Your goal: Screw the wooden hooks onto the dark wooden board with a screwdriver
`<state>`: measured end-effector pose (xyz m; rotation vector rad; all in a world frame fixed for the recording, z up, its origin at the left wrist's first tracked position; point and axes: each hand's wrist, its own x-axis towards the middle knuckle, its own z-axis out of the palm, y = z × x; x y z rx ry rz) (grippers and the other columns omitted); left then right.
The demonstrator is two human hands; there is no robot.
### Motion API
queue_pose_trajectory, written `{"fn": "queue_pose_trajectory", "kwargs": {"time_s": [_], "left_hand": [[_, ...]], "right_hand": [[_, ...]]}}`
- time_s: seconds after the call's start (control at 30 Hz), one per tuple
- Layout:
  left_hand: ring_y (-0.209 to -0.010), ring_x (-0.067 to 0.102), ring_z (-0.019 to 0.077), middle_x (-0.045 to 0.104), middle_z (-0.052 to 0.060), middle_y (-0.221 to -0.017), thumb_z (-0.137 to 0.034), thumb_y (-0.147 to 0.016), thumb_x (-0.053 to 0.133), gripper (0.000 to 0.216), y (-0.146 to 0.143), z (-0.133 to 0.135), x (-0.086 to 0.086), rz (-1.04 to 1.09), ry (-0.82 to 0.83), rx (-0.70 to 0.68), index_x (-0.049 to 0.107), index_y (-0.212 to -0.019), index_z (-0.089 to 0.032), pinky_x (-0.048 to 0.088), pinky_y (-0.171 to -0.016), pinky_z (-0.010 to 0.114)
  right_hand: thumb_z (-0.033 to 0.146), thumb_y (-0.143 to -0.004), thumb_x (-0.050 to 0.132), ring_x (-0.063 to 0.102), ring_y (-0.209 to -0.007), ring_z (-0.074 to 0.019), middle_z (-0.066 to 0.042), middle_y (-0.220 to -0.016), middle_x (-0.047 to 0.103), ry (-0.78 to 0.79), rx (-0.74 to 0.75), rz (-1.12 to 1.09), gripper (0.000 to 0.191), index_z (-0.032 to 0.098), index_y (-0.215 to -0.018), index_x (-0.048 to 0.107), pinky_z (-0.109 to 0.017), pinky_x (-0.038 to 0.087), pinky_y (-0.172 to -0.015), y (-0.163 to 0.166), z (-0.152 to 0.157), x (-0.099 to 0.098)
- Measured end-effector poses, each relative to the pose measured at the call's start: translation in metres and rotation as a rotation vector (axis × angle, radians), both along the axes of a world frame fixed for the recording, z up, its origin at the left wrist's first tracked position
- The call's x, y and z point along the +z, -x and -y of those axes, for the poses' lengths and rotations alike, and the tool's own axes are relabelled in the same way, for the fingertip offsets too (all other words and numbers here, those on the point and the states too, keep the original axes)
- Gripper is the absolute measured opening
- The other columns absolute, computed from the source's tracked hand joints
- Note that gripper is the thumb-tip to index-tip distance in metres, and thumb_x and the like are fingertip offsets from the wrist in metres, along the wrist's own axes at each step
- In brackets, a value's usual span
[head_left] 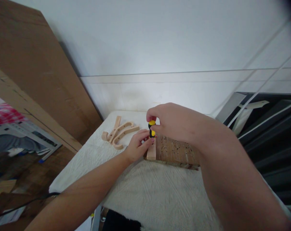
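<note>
My right hand is closed on the yellow-and-black handle of a screwdriver, which stands upright over a pale wooden piece. Its tip is hidden behind my fingers. My left hand is closed around the upper part of that wooden piece, with the thumb close to the screwdriver's lower end. Underneath lies a brown wooden board pitted with many small holes. To the left of my left hand, several curved wooden hooks with drilled holes lie in a loose pile.
A cream textured cloth covers the table. Behind it rises a white wall. Large brown cardboard leans at the left. A dark, metal-framed object stands at the right. A black cable runs at lower left.
</note>
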<state>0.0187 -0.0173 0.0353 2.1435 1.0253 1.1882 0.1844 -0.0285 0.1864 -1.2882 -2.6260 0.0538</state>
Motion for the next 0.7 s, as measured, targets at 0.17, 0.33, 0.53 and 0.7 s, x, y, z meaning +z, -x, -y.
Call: {"fn": "queue_pose_trajectory", "kwargs": {"time_s": [0.17,0.33,0.53,0.7], "left_hand": [[-0.08,0.054,0.0168,0.061,0.005,-0.082,-0.036,-0.092,0.049,0.027,-0.0007,0.0002,0.0015,-0.025,0.002,0.004,0.062,-0.08,-0.016,0.041,-0.074,0.03],[-0.078,0.053,0.0165,0.059,0.004,-0.08,-0.037,-0.093,0.047,0.028,-0.0006,0.0015,0.0021,-0.034,-0.011,-0.003,0.061,-0.08,-0.016,0.041,-0.073,0.029],[-0.083,0.053,0.0177,0.059,0.005,-0.084,-0.037,-0.092,0.047,0.028,-0.0003,0.0021,0.0022,-0.018,-0.02,0.0,0.06,-0.079,-0.016,0.042,-0.078,0.031],[-0.082,0.053,0.0169,0.06,0.005,-0.084,-0.036,-0.093,0.048,0.027,-0.0004,0.0024,0.0024,-0.014,-0.013,-0.004,0.062,-0.081,-0.016,0.041,-0.077,0.03]], "right_hand": [[0.018,-0.079,0.053,0.058,-0.066,-0.0141,-0.005,-0.086,0.071,0.025,-0.026,0.018,0.026,0.022,-0.098,0.07,-0.025,0.033,-0.056,-0.0013,-0.0002,0.0016],[0.018,-0.078,0.054,0.059,-0.067,-0.015,-0.004,-0.086,0.071,0.011,-0.015,0.031,0.027,0.023,-0.1,0.07,-0.025,0.035,-0.056,-0.0029,-0.0016,0.0013],[0.017,-0.077,0.056,0.059,-0.068,-0.0144,-0.004,-0.087,0.071,0.01,-0.011,0.04,0.028,0.022,-0.101,0.069,-0.025,0.035,-0.057,-0.0029,-0.0016,0.0007],[0.018,-0.078,0.056,0.058,-0.068,-0.0146,-0.003,-0.085,0.07,-0.007,-0.008,0.052,0.025,0.022,-0.099,0.069,-0.025,0.035,-0.057,-0.0028,-0.0006,0.0012]]}}
